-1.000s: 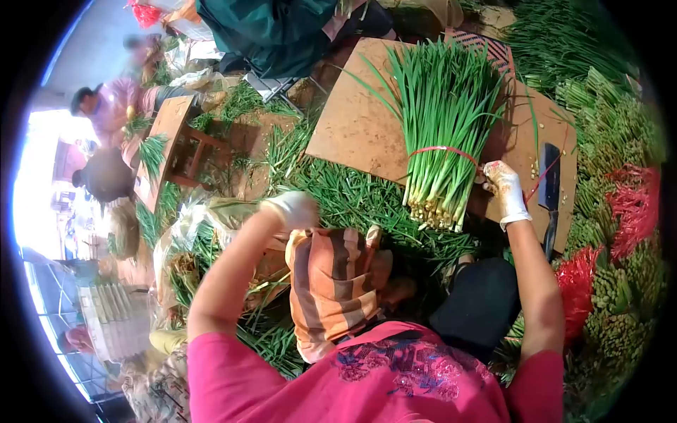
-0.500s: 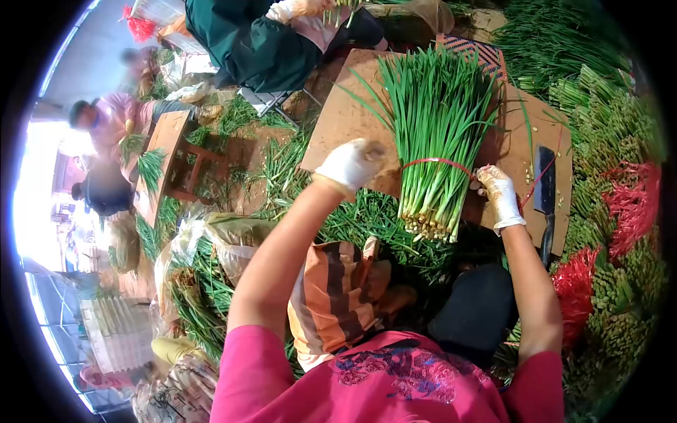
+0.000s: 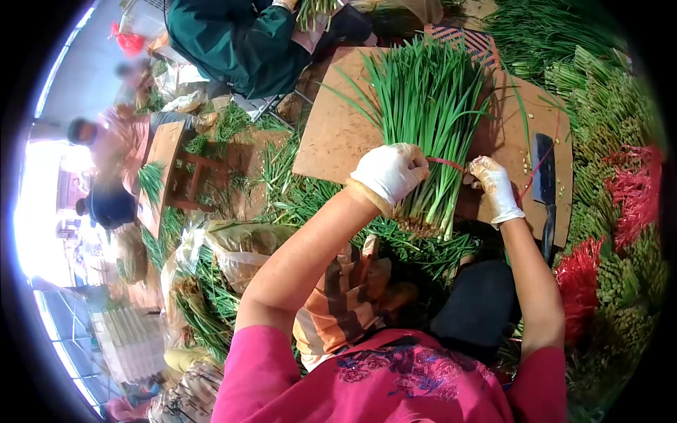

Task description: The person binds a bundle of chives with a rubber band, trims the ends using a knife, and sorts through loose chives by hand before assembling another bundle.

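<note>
A big bundle of garlic chives (image 3: 430,99) lies on the brown board, green leaves pointing away and pale root ends towards me. Across its lower part runs a red tie (image 3: 446,163). My left hand (image 3: 391,175), in a white glove, is closed at the bundle's left side, its curled fingers at the tie's left end and covering some stalks. On the right, my gloved right hand (image 3: 493,187) pinches the tie beside the bundle, its fingertips stained brown. What lies under the left palm is hidden.
A knife (image 3: 543,169) with a dark blade lies on the board (image 3: 338,134) at right. Red strips (image 3: 578,289) hang over stacked green bundles (image 3: 599,106) along the right. A person in a dark green jacket (image 3: 233,53) sits at the far left; loose greens cover the floor.
My left hand has moved right and down, from beside the bundle onto its left side at the red tie. My right hand stays nearly in place at the tie.
</note>
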The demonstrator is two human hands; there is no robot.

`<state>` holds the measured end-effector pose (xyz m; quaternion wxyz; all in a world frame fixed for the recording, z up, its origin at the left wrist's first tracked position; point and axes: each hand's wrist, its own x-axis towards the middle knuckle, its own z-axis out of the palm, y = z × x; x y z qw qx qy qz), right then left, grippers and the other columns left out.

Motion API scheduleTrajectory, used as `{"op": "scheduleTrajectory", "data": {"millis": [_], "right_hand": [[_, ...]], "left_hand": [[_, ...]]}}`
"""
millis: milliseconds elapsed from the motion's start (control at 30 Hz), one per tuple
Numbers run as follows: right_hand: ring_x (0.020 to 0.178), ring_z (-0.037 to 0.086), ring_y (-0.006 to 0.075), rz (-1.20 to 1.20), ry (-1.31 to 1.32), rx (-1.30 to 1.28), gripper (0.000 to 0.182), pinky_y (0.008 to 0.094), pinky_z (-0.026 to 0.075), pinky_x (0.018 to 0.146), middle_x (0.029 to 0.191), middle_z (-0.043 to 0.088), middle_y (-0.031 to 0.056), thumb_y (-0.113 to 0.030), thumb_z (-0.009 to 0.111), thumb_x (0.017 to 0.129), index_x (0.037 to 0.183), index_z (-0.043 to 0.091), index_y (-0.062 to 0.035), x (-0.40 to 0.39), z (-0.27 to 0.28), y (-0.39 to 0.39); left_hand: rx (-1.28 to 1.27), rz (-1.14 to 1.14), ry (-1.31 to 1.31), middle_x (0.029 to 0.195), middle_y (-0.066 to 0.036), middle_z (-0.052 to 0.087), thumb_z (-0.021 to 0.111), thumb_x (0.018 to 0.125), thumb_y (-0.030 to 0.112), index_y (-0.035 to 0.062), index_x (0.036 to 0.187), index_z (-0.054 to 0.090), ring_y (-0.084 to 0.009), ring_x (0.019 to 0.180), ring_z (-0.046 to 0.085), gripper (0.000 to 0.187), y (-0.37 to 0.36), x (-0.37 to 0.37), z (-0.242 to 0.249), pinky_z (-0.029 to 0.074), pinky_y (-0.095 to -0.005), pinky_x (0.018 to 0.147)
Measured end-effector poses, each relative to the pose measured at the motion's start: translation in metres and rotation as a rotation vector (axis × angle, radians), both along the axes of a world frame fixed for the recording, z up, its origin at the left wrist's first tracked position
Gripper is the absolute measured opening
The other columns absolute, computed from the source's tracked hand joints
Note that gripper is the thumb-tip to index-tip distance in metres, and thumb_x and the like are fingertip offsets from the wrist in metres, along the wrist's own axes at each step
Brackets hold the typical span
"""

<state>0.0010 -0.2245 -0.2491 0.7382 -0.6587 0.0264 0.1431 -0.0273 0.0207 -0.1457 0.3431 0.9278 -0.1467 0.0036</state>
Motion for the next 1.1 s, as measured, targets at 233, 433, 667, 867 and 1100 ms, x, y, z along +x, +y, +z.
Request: {"op": "scheduleTrajectory", "data": {"millis": [233,433,667,867,1100], "right_hand": [[0.068,0.057,0.0075,0.014,-0.054,-0.063,0.008,0.0214,0.044,0.055,0.079,0.062,-0.0016,-0.014,0.061,0.089,0.088,0.063,-0.0062,0.000,0.009,0.006],[0.066,0.058,0.0078,-0.003,-0.094,-0.057,0.009,0.0208,0.042,0.055,0.077,0.062,-0.0011,-0.014,0.061,0.088,0.087,0.063,-0.0051,-0.001,0.012,0.010],[0.063,0.055,0.0077,0.071,-0.121,-0.046,0.008,0.0214,0.041,0.055,0.073,0.060,0.0008,-0.010,0.060,0.087,0.082,0.060,-0.0041,0.002,0.019,0.015],[0.062,0.054,0.0097,0.255,-0.254,0.051,0.004,0.0223,0.044,0.060,0.074,0.060,0.0051,0.000,0.057,0.084,0.081,0.058,0.0006,0.004,0.087,0.078],[0.055,0.054,0.0153,0.300,-0.083,0.305,0.006,0.0249,0.046,0.054,0.074,0.059,0.0086,0.001,0.053,0.088,0.082,0.053,-0.0004,0.011,0.111,0.129]], "left_hand": [[-1.566,0.473,0.109,0.083,-0.004,0.064,0.055,0.083,0.004,0.0064,0.094,0.059,-0.0089,0.064,0.053,0.011,0.087,0.017,-0.006,0.042,-0.0215,0.055],[-0.638,0.412,0.271,0.093,-0.005,0.066,0.062,0.083,0.003,0.0017,0.109,0.058,-0.0118,0.077,0.060,0.027,0.105,-0.001,-0.047,0.048,-0.0240,0.069],[-0.921,0.231,0.121,0.121,-0.010,0.057,0.059,0.091,0.025,0.0046,0.131,0.048,-0.0186,0.108,0.055,0.047,0.053,0.010,-0.069,0.042,-0.0304,0.093],[-1.200,0.326,0.996,0.135,-0.011,0.048,0.060,0.085,0.050,0.0093,0.139,0.040,-0.0198,0.122,0.047,0.070,0.070,0.023,-0.037,0.037,-0.0389,0.104],[0.180,0.020,-0.040,0.142,-0.026,0.033,0.081,0.057,0.050,0.0029,0.144,0.021,-0.0369,0.131,0.035,0.116,0.063,-0.026,0.007,0.035,-0.0420,0.104]]}}
